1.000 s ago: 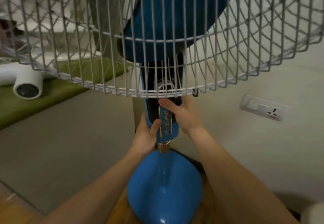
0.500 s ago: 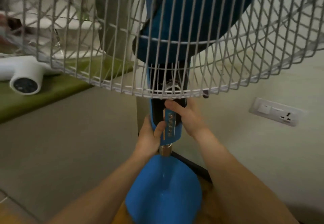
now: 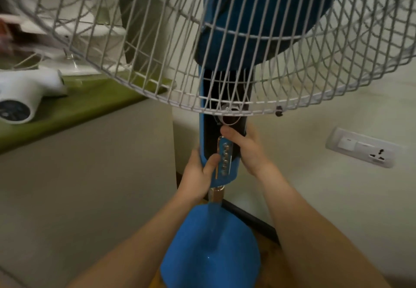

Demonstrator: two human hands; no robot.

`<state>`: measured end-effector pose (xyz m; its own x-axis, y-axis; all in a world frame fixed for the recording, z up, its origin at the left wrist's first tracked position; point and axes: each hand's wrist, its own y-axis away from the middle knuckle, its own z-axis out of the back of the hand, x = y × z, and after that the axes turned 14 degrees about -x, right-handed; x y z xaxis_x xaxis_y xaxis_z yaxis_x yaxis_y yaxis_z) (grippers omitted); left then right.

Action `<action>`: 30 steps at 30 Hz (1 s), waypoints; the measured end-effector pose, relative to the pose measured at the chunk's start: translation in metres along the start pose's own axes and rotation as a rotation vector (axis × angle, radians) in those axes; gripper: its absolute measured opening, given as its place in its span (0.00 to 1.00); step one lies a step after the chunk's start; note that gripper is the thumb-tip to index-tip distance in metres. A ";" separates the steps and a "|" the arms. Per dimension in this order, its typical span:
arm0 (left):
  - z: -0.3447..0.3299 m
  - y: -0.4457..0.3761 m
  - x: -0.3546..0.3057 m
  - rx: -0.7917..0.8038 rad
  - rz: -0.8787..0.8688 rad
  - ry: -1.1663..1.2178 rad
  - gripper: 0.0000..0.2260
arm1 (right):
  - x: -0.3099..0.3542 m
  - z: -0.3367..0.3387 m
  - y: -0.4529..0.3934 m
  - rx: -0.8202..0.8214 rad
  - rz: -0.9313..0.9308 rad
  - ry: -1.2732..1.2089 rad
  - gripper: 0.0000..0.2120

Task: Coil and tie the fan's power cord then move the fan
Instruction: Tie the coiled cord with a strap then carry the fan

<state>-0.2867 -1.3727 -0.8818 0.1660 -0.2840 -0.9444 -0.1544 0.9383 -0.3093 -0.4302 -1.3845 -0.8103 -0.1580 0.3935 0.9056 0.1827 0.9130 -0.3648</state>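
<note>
Centre frame: left hand [image 3: 199,175] and right hand [image 3: 248,150] both clamped round the blue fan [image 3: 221,163] column, below the wire cage [image 3: 157,51]. Wall socket [image 3: 363,147] right.

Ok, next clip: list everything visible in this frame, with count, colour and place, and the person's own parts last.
fan: one, blue column with a black control panel, centre, gripped by both hands
fan guard: one, white wire, across the top
fan base: one, blue, bottom centre
wall socket: one, white, on the wall at right
white appliance: one, white with a dark round end, far left on the green surface
green surface: one, olive green, left
left hand: one, grips the column's lower left side
right hand: one, grips the column's right side, fingers hidden behind
</note>
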 end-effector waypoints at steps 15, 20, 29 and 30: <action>-0.004 -0.022 0.015 0.039 0.007 0.004 0.21 | -0.010 0.003 -0.017 -0.027 -0.023 0.080 0.20; 0.001 -0.031 0.017 0.116 0.023 -0.047 0.15 | -0.007 0.001 -0.010 -0.070 -0.051 0.103 0.19; 0.009 -0.040 0.008 0.245 0.031 -0.041 0.11 | -0.011 0.000 -0.001 -0.228 -0.017 0.215 0.18; 0.008 -0.042 0.009 0.248 0.035 -0.037 0.08 | -0.011 0.000 0.000 -0.245 -0.014 0.226 0.20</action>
<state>-0.2711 -1.4126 -0.8761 0.2007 -0.2470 -0.9480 0.0827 0.9685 -0.2349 -0.4287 -1.3889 -0.8202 0.0523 0.3220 0.9453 0.4139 0.8545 -0.3140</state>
